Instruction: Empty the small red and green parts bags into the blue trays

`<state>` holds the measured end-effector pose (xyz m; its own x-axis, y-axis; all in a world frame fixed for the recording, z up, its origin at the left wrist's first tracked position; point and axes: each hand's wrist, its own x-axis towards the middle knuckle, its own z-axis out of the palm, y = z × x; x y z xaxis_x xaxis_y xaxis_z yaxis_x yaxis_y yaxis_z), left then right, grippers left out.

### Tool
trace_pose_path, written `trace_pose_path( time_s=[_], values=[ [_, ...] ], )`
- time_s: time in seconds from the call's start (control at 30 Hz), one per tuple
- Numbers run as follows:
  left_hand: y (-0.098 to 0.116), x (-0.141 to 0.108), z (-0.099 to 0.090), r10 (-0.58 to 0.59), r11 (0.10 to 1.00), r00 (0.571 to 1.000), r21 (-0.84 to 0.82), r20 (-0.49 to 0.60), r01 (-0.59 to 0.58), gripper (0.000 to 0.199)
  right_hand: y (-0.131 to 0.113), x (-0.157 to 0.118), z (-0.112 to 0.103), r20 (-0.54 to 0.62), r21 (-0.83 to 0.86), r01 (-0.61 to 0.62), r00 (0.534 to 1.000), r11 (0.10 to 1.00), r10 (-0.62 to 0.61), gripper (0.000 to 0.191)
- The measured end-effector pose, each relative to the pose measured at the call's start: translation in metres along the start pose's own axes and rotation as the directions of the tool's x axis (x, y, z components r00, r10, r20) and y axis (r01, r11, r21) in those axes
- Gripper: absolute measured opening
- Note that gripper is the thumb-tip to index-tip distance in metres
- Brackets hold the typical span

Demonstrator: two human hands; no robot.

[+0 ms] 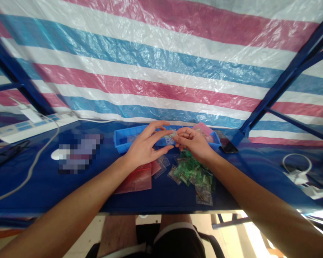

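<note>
My right hand (191, 140) is closed in a pinch at the edge of a small clear plastic bag (169, 138), held just over the near wall of a blue bin (121, 147). My left hand (146, 144) has its fingers spread, thumb apart from the forefinger, around the bag's left side; whether it touches the bag is hard to see. The bag's contents are too small to name. Below my right hand lies a pile of small green-tinted bags (190, 168). Red plastic bags (137, 179) lie flat under my left wrist, beside another clear bag (161, 166).
A white power strip (37, 127) with a cable stands at the left, near a white mouse (59, 154) and a pixelated patch. A dark phone (228, 146) lies right of the bin. A white charger with a coiled cable (297, 175) sits farther right. Striped sheeting (161, 71) hangs behind.
</note>
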<state>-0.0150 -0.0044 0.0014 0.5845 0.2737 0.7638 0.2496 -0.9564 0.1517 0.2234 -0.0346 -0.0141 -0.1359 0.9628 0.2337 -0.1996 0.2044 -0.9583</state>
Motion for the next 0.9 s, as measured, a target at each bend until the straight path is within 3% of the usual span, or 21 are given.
trace_pose_path(
  time_s=[0.13,0.27,0.43,0.6,0.67,0.8,0.9],
  values=[
    [-0.005,0.000,0.001,0.065,0.995,0.997,0.077,0.049,-0.068,0.040,-0.004,-0.001,-0.001,0.037,0.082,-0.066,0.997,0.994,0.063,0.052],
    [-0.008,-0.002,0.003,0.052,0.997,0.998,0.056,0.040,-0.054,0.025,-0.007,-0.003,0.001,0.080,0.064,-0.096,0.993,0.993,0.091,0.060],
    [-0.002,0.001,0.000,-0.020,1.000,1.000,-0.003,0.011,0.020,0.021,-0.004,-0.002,0.001,0.038,-0.013,-0.055,0.998,0.998,0.055,0.046],
    [0.002,0.000,-0.001,-0.045,0.999,0.998,-0.024,0.053,0.046,0.018,-0.002,-0.002,0.001,0.018,-0.118,-0.048,0.999,0.992,0.050,0.035],
    [0.003,-0.001,0.000,-0.074,0.997,0.995,-0.011,0.061,0.075,0.025,-0.003,-0.003,0.001,0.031,-0.107,-0.058,0.998,0.993,0.062,0.035],
    [0.004,0.000,0.002,-0.075,0.997,0.996,0.036,0.038,0.074,0.063,-0.002,-0.003,-0.001,0.045,-0.016,-0.061,0.997,0.998,0.062,0.038],
    [0.002,0.001,0.003,-0.011,0.997,0.998,0.076,0.067,0.006,0.051,0.001,-0.001,-0.004,0.049,0.013,-0.073,0.996,0.997,0.072,0.046]
  ],
)
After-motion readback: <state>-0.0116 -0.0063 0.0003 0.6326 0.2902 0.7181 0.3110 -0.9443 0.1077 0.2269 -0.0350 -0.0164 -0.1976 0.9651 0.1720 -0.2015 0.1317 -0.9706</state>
